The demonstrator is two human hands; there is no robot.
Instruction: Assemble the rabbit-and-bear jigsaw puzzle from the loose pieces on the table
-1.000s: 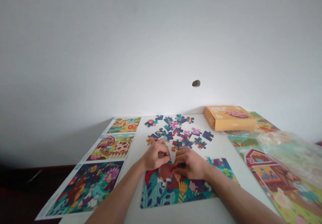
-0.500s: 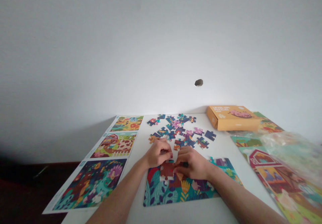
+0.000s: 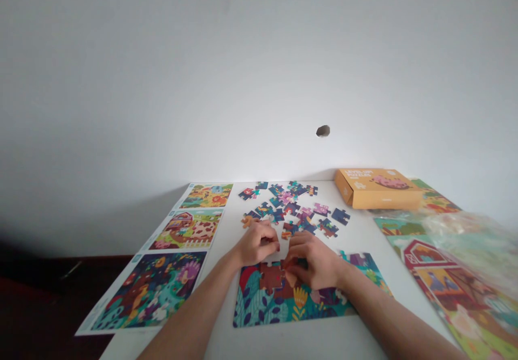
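In the head view, the white gap beneath the flat reddish-brown jigsaw piece (image 3: 270, 278) had narrowed; the piece lay low centre, in the teal, leaf-patterned partial jigsaw (image 3: 263, 312). The left hand (image 3: 258, 241), above it, curled thumb near fingers; the right hand (image 3: 311, 260), alongside, bent its fingers nearly closed. Either's hold could not be told.
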